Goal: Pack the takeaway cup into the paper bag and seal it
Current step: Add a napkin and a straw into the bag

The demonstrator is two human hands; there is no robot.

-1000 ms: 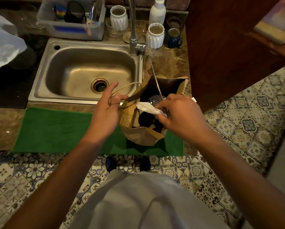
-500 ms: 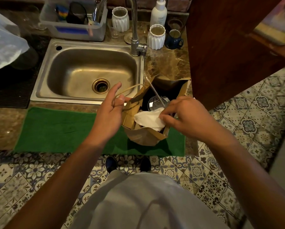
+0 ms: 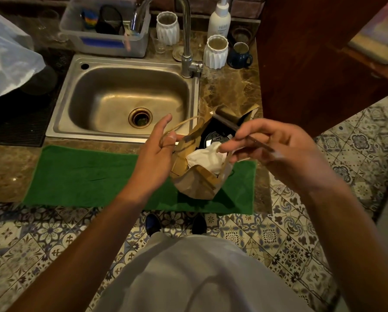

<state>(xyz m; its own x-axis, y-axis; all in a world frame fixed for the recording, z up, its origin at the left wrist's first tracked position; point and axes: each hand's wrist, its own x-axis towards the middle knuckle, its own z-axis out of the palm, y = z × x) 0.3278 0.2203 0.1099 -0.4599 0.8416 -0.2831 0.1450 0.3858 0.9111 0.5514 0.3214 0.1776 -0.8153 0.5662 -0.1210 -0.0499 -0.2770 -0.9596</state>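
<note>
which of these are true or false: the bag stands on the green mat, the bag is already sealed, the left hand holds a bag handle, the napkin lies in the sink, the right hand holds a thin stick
1. The bag stands on the green mat. True.
2. The bag is already sealed. False: its top is open, with the cup lid showing inside.
3. The left hand holds a bag handle. True.
4. The napkin lies in the sink. False: it sits in the bag's mouth; the sink holds nothing.
5. The right hand holds a thin stick. True; it looks like a straw, but I cannot be sure.
</note>
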